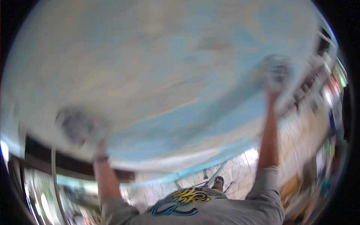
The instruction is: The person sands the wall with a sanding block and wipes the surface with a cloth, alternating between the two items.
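Note:
A broad, patchy blue and beige painted surface (161, 71) fills the view above me, and both my arms reach up to it. My left hand (97, 131) is at the lower left of the surface, closed on a mottled grey, bundle-like thing (73, 123) that is smeared by motion. Farther right and higher, my right hand (276, 83) is pressed up at the surface with a grey and dark rounded thing (278, 65) at its fingers. Blur hides what kind of thing it is. A long shadow falls across the blue area beside the right hand.
Below are a pale floor with crack-like lines (240, 168), my shoe (218, 180) and thin ladder-like rails (221, 170). A dark beam (67, 161) and a thin upright pole (57, 183) stand at lower left. Blurred clutter lines the right side.

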Action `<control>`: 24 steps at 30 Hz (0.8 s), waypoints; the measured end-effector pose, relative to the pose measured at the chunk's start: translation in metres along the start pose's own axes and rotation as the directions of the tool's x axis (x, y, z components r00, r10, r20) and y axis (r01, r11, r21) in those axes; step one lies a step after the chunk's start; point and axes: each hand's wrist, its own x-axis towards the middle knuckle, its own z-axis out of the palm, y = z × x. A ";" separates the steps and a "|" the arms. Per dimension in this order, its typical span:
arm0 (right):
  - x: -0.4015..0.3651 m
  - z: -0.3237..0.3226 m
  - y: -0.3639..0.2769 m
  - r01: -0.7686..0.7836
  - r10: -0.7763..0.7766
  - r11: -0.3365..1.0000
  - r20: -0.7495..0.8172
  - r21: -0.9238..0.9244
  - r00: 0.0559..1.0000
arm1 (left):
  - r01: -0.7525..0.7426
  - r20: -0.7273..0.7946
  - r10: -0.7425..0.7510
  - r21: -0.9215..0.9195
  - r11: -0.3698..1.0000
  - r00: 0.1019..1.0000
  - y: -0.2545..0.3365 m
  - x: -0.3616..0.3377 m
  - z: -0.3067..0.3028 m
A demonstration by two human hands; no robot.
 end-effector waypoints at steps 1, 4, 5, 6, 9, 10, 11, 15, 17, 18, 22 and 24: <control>0.038 0.007 0.016 0.004 -0.004 0.999 0.001 -0.034 1.000 | 0.032 0.025 -0.031 -0.015 0.999 0.999 0.010 0.001 -0.003; 0.112 0.039 0.046 -0.069 0.073 0.986 0.024 -0.152 0.997 | 0.118 0.041 -0.115 -0.078 0.990 0.993 0.032 0.009 -0.002; 0.116 0.043 0.052 -0.098 0.104 0.982 0.029 -0.162 0.994 | 0.144 0.029 -0.141 -0.105 0.984 0.990 0.037 0.013 0.000; 0.113 0.041 0.056 -0.124 0.130 0.979 0.032 -0.159 0.991 | 0.164 0.005 -0.166 -0.144 0.976 0.986 0.043 0.013 -0.002; 0.041 0.009 0.057 -0.267 0.268 0.963 0.026 -0.041 0.963 | 0.093 -0.201 -0.179 -0.376 0.922 0.963 0.061 0.007 -0.005; -0.006 -0.003 0.047 -0.356 0.353 0.931 0.043 0.085 0.934 | 0.071 -0.217 -0.154 -0.346 0.936 0.964 0.064 0.004 -0.007; -0.062 0.007 0.018 -0.449 0.437 0.857 0.102 0.252 0.893 | 0.051 -0.233 -0.130 -0.318 0.947 0.964 0.066 0.001 -0.008; -0.187 -0.023 -0.075 -0.722 0.597 0.533 0.409 0.441 0.690 | 0.179 0.118 -0.149 -0.305 0.936 0.982 0.029 -0.016 0.038; -0.232 -0.052 -0.078 -0.632 0.546 0.758 0.375 0.159 0.749 | 0.167 0.119 -0.140 -0.263 0.950 0.983 0.020 -0.031 0.038; -0.251 -0.064 -0.077 -0.466 0.456 0.885 0.263 -0.027 0.850 | 0.167 0.094 -0.148 -0.239 0.957 0.984 0.018 -0.036 0.038; -0.186 -0.075 -0.117 -0.708 0.685 0.706 0.238 0.016 0.688 | 0.200 -0.027 -0.208 -0.166 0.966 0.978 0.035 -0.043 0.046; -0.154 -0.072 -0.121 -0.718 0.705 0.696 0.195 -0.005 0.681 | 0.118 -0.066 -0.140 -0.265 0.957 0.988 0.028 -0.051 0.069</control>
